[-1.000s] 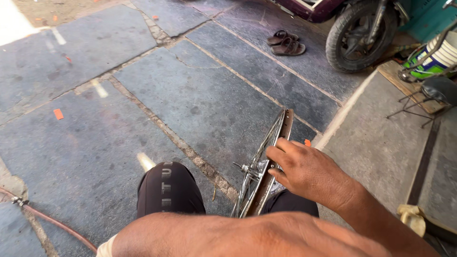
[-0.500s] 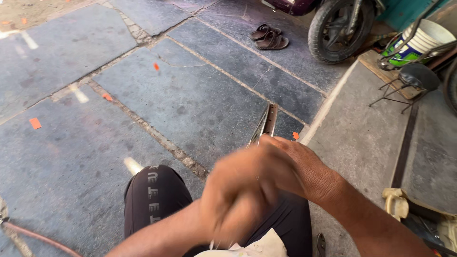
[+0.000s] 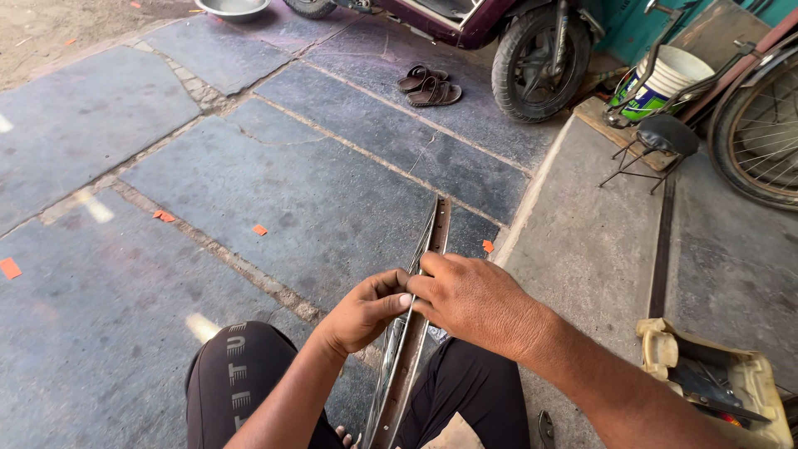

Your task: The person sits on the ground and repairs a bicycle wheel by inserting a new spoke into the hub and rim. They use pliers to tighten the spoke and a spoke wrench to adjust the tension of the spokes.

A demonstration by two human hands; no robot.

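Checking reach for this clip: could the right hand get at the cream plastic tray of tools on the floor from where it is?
Probably yes. The right hand is on the wheel rim, and the tool tray sits on that same side with only bare floor between, though the hand would have to let go of the rim first.

Bare forearms, no sleeves; black trousers point(image 3: 241, 374), pale lettering on knee.

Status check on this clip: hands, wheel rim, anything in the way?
Left hand and right hand both pinching the wheel rim. Rim upright on edge between the knees. Nothing blocking it; sandals far off.
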